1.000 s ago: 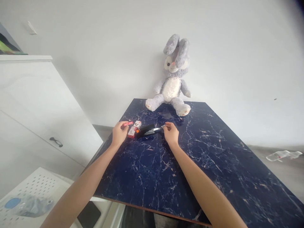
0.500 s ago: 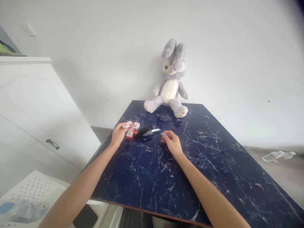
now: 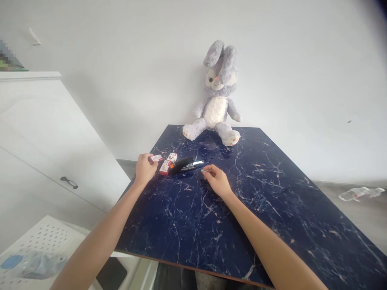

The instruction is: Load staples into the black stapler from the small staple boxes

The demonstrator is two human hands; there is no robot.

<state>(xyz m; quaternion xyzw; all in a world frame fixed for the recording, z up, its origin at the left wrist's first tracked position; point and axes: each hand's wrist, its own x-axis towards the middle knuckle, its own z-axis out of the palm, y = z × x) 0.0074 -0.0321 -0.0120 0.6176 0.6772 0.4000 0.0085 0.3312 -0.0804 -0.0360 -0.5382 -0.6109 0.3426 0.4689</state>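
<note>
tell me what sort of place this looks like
Probably a room in a home: a grey plush rabbit with a white belly sits at the far end of a dark blue marble-patterned table, and a white panelled cabinet stands to the left.

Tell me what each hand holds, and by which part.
Left hand: a red-and-white box, by its left end. Right hand: a small pale piece, fingertips at its right; exact part unclear.
</note>
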